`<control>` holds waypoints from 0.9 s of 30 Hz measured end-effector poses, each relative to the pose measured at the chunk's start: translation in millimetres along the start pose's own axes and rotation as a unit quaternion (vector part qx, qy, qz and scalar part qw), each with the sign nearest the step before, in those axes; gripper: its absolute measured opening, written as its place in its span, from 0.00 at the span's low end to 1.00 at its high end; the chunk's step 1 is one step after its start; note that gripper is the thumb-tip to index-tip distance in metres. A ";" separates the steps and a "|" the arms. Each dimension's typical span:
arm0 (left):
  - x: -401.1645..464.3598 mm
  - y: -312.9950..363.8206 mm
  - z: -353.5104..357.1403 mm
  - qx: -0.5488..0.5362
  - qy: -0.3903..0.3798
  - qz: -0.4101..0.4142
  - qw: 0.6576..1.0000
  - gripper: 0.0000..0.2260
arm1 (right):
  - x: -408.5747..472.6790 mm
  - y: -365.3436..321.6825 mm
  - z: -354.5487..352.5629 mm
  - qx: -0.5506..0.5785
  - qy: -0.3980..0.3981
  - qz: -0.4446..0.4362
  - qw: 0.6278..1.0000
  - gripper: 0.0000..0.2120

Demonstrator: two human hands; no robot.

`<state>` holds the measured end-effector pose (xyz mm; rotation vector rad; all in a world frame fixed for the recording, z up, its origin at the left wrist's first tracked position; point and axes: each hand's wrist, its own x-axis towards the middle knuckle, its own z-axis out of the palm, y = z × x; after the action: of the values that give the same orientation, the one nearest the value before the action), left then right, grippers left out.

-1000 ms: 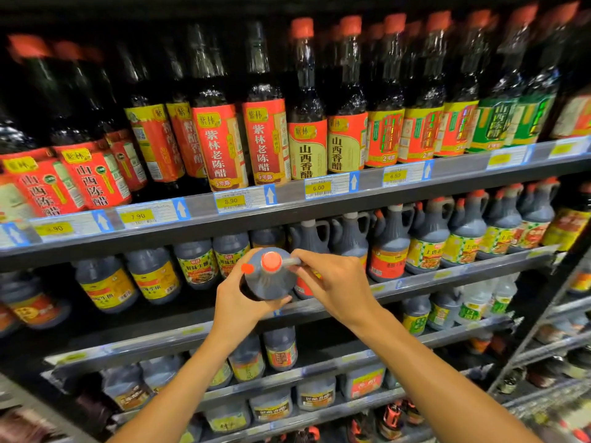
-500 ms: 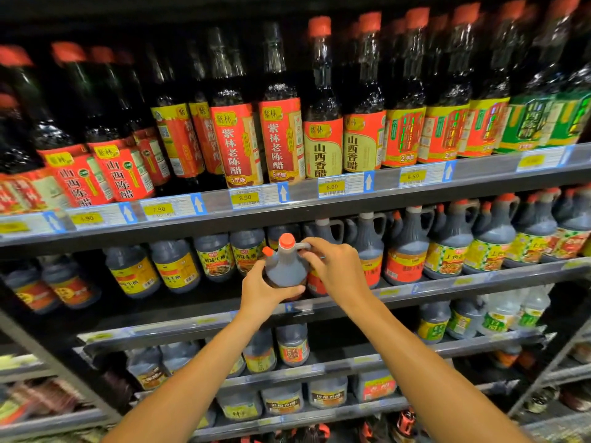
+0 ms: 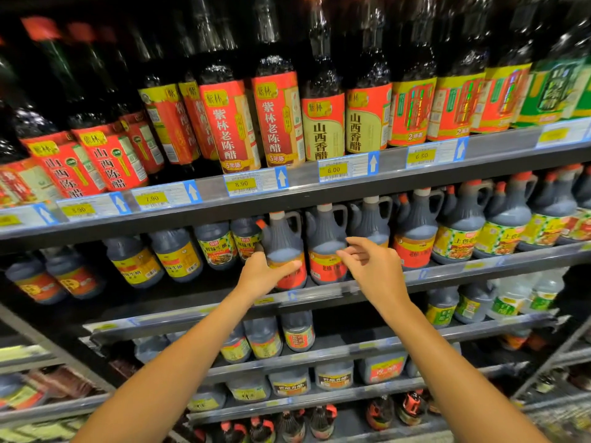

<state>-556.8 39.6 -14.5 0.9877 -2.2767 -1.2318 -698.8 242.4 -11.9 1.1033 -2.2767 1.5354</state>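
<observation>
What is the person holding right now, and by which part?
The left hand holds a dark handled jug around its lower body, thumb across the front. The right hand holds nothing.

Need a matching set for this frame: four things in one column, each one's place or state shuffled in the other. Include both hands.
Things:
1. left hand
2. right hand
3. 8.90 tag
4. green-label bottle

Place or state:
A. top row, far right
B. grips the jug
C. fingers loose, holds nothing
D. on the shelf edge

Pairs: 1-B, 2-C, 3-D, 4-A
</observation>
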 end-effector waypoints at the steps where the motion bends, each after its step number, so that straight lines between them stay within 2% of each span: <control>1: 0.3 -2.0 0.9 0.001 0.003 0.008 1.000 0.18 | -1.0 2.1 0.5 -0.016 0.005 -0.002 1.000 0.19; 3: -2.0 -6.7 3.0 0.004 -0.004 0.019 1.000 0.17 | -2.7 7.4 2.6 -0.060 0.002 -0.006 0.998 0.20; 5: -8.2 -12.3 7.1 0.017 -0.020 0.016 1.000 0.24 | -4.5 13.0 7.1 -0.127 -0.025 0.004 0.992 0.24; 8: -13.5 -23.1 13.4 0.061 0.008 0.008 0.998 0.26 | -8.0 19.8 16.1 -0.201 -0.067 0.037 0.977 0.33; 10: -11.9 -25.3 14.6 0.066 0.016 0.011 0.998 0.26 | -9.3 20.9 21.3 -0.219 -0.071 0.047 0.972 0.33; 14: -6.2 -24.1 12.9 0.025 -0.025 -0.003 0.999 0.26 | -7.5 23.5 27.8 -0.252 -0.071 0.054 0.964 0.32; 19: -4.8 -29.6 12.8 0.031 -0.030 -0.011 0.999 0.27 | -4.1 27.5 29.2 -0.248 -0.091 0.064 0.962 0.33; 22: -8.7 -23.8 5.1 0.062 -0.079 -0.003 0.995 0.29 | -12.3 29.6 24.0 -0.211 -0.130 0.058 0.967 0.38; 25: -22.6 -24.6 -10.7 0.131 -0.098 0.048 0.985 0.33 | -37.2 27.5 5.7 -0.135 -0.159 0.025 0.978 0.34; 27: -40.0 -31.8 -24.3 0.184 -0.079 0.113 0.973 0.36 | -58.4 24.6 -10.3 -0.137 -0.173 0.000 0.975 0.31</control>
<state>-501.8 42.9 -27.3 0.7349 -2.7206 -0.8386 -676.3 283.6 -55.6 1.3733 -2.6066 1.0483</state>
